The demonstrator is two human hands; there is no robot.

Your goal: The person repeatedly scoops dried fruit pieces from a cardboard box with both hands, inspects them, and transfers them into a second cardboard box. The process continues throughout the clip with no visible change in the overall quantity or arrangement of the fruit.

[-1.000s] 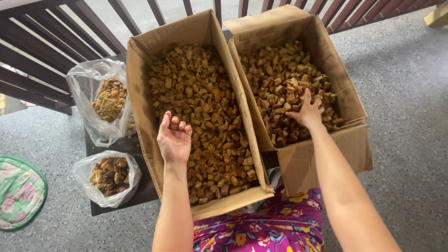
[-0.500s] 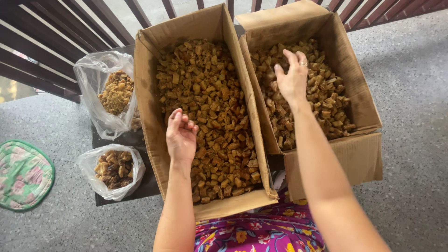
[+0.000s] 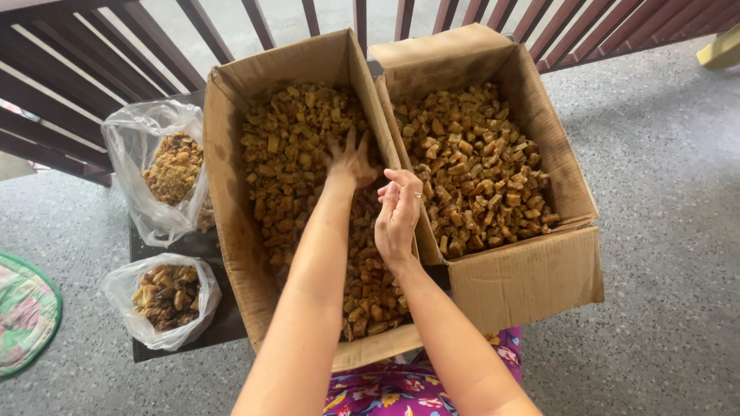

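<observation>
Two open cardboard boxes stand side by side, both full of small brown dried chunks. My left hand (image 3: pixel 351 158) reaches deep into the left box (image 3: pixel 223 154), its fingers spread on the chunks (image 3: pixel 289 154); it is blurred by motion. My right hand (image 3: pixel 399 212), a ring on one finger, hovers over the cardboard wall shared with the right box (image 3: pixel 532 277). Its fingers are curled inward, and I cannot see whether they enclose a piece. The right box's chunks (image 3: pixel 478 169) are slightly larger and lie untouched.
Two clear plastic bags sit left of the boxes on a dark low table (image 3: pixel 208 246): an upper bag (image 3: pixel 166 166) of light crumbs and a lower bag (image 3: pixel 166 296) of darker pieces. A brown railing (image 3: pixel 77 77) runs behind. A green patterned mat (image 3: pixel 23 316) lies on the speckled floor.
My left hand went from hovering near the box front to pressing forward into the left box's chunks. My right hand left the right box and came back over the dividing wall, fingers curling.
</observation>
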